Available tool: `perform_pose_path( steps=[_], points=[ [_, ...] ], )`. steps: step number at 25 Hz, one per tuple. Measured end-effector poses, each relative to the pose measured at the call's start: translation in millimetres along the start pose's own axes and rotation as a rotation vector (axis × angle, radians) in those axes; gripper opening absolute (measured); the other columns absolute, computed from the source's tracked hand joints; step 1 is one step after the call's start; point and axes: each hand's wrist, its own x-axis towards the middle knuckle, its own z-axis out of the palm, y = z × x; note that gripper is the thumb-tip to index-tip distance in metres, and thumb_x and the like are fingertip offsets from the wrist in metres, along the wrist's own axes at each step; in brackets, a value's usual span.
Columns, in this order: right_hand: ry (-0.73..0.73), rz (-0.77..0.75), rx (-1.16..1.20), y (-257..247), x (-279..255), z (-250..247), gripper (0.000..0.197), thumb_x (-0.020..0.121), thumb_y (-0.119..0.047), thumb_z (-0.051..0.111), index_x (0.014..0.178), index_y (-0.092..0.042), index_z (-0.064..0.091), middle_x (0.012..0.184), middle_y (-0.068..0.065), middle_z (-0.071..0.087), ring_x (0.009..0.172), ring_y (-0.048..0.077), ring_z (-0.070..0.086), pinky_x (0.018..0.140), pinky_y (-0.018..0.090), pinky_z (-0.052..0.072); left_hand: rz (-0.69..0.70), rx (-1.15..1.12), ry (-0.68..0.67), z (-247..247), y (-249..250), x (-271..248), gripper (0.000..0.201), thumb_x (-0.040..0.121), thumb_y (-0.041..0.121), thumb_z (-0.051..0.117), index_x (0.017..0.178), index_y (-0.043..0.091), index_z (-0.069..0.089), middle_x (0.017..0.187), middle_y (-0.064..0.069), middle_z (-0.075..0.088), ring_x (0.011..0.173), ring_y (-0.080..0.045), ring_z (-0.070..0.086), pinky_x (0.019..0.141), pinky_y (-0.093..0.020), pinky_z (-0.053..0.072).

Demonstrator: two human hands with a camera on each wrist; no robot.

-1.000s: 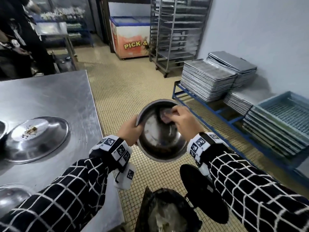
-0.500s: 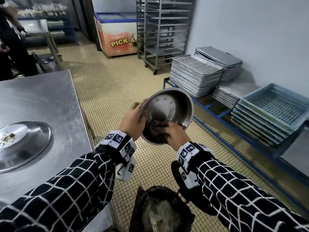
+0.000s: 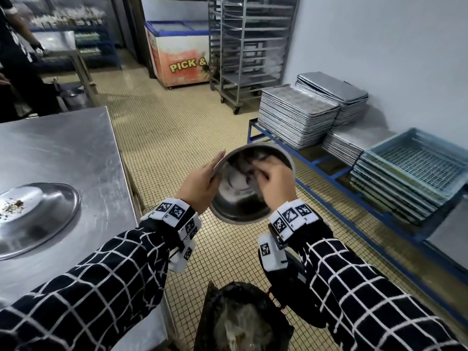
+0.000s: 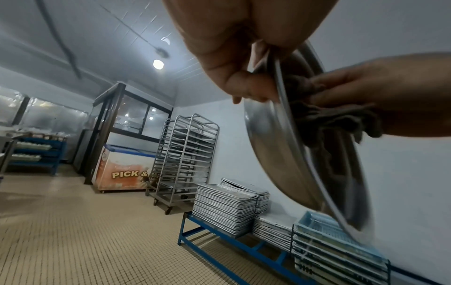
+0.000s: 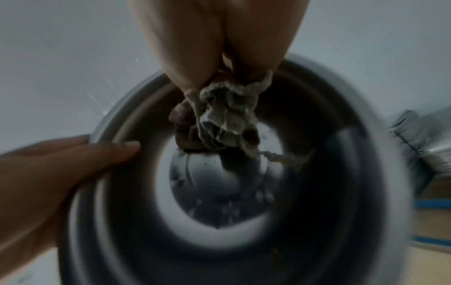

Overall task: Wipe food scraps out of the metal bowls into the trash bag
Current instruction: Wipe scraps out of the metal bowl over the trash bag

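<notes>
- We judged the main risk was spillage: our left hand point(image 3: 200, 184) held the metal bowl point(image 3: 243, 206) tilted on edge, thumb inside the rim and fingers behind it, above and a little beyond the trash bag point(image 3: 240, 323). Scraps swept from the far side could have missed the bag's mouth and landed on the tiled floor point(image 3: 177, 138).
- A hard push from the wiping hand could have twisted the bowl out of that one-handed rim hold.
- Our right hand point(image 3: 274, 182) was closed around a bunched grey rag point(image 5: 227, 113), pressed against the bowl's inner wall just opposite the left thumb; a loose strand point(image 5: 283, 157) trailed off it and could have dragged crumbs back in.
- Counted: one steel table point(image 3: 63, 148) to the left of the grip; one trash bag below it; one bowl in hand; one more dish with scraps point(image 3: 38, 216) on the table, not yet wiped; one rag.
</notes>
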Motion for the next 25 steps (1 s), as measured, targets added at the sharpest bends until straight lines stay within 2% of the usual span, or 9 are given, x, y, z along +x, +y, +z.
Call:
perform_pose_path(
  steps=[2, 4, 8, 13, 15, 17, 20, 22, 25],
  points=[
    [0.060, -0.046, -0.040, -4, 8, 8, 0.026, 0.087, 0.001, 0.057, 0.111, -0.002, 0.068, 0.114, 0.014, 0.060, 0.107, 0.027, 0.055, 0.094, 0.014, 0.030, -0.009, 0.009, -0.012, -4, 7, -2, 0.039, 0.101, 0.028, 0.037, 0.136, 0.014, 0.046, 0.083, -0.004, 0.064, 0.069, -0.017, 0.064, 0.066, -0.036, 0.057],
    [-0.084, -0.215, -0.103, -5, -1, 21, 0.028, 0.082, 0.005, 0.058, 0.105, -0.004, 0.071, 0.107, 0.016, 0.062, 0.103, 0.030, 0.057, 0.092, 0.015, 0.031, 0.009, -0.010, 0.007, -9, 15, -3, 0.036, 0.102, 0.025, 0.037, 0.133, 0.011, 0.048, 0.087, 0.000, 0.062, 0.075, -0.018, 0.062, 0.073, -0.035, 0.055],
    [-0.398, -0.229, 0.029, 8, -29, 31, 0.030, 0.087, -0.001, 0.060, 0.115, -0.009, 0.068, 0.116, 0.009, 0.063, 0.106, 0.018, 0.056, 0.088, 0.004, 0.035, 0.072, 0.015, 0.072, -24, 13, -1, 0.044, 0.100, 0.023, 0.038, 0.144, 0.022, 0.038, 0.108, -0.007, 0.064, 0.097, -0.022, 0.059, 0.087, -0.037, 0.050],
    [-0.644, -0.340, -0.064, 29, -45, 13, 0.028, 0.084, -0.001, 0.061, 0.106, -0.013, 0.072, 0.112, -0.001, 0.067, 0.095, -0.008, 0.054, 0.091, 0.008, 0.042, 0.022, 0.134, 0.048, -19, 9, -12, 0.052, 0.099, 0.022, 0.040, 0.149, 0.025, 0.026, 0.110, -0.009, 0.060, 0.085, -0.020, 0.059, 0.076, -0.036, 0.055],
    [-0.570, -0.309, -0.085, 34, -53, 6, 0.028, 0.083, 0.002, 0.062, 0.105, -0.012, 0.073, 0.109, -0.004, 0.066, 0.091, -0.007, 0.052, 0.093, 0.010, 0.043, -0.032, 0.115, 0.071, -15, 4, -10, 0.052, 0.099, 0.023, 0.039, 0.149, 0.022, 0.025, 0.112, -0.009, 0.059, 0.087, -0.021, 0.060, 0.078, -0.037, 0.055],
    [-0.282, -0.201, -0.074, 36, -52, -1, 0.026, 0.085, -0.001, 0.062, 0.106, -0.012, 0.071, 0.107, -0.003, 0.065, 0.090, 0.000, 0.055, 0.093, 0.018, 0.048, -0.078, 0.062, 0.075, -15, -1, -7, 0.051, 0.098, 0.030, 0.036, 0.147, 0.021, 0.031, 0.110, -0.008, 0.061, 0.087, -0.019, 0.062, 0.077, -0.037, 0.056],
    [0.102, -0.090, -0.002, 27, -28, -10, 0.030, 0.088, -0.009, 0.062, 0.117, -0.012, 0.065, 0.103, -0.001, 0.062, 0.090, 0.007, 0.055, 0.085, 0.013, 0.048, -0.101, 0.024, 0.075, -16, 1, -7, 0.048, 0.095, 0.036, 0.032, 0.134, 0.013, 0.047, 0.099, -0.004, 0.063, 0.084, -0.017, 0.063, 0.072, -0.031, 0.056],
    [0.155, -0.144, -0.082, 23, -13, -7, 0.031, 0.088, -0.008, 0.062, 0.119, -0.011, 0.064, 0.106, 0.002, 0.060, 0.095, 0.010, 0.052, 0.089, 0.014, 0.042, -0.106, 0.005, 0.086, -16, 11, -7, 0.033, 0.099, 0.025, 0.037, 0.124, 0.011, 0.054, 0.085, 0.008, 0.059, 0.078, -0.008, 0.059, 0.069, -0.020, 0.049],
    [0.030, -0.140, -0.233, 27, -10, 4, 0.031, 0.086, -0.001, 0.058, 0.115, -0.006, 0.066, 0.120, 0.012, 0.058, 0.112, 0.024, 0.051, 0.101, 0.031, 0.042, -0.086, -0.012, 0.086, -19, 27, -5, 0.028, 0.100, 0.017, 0.038, 0.119, 0.009, 0.057, 0.076, 0.020, 0.049, 0.070, 0.000, 0.052, 0.058, -0.008, 0.036]
  ],
)
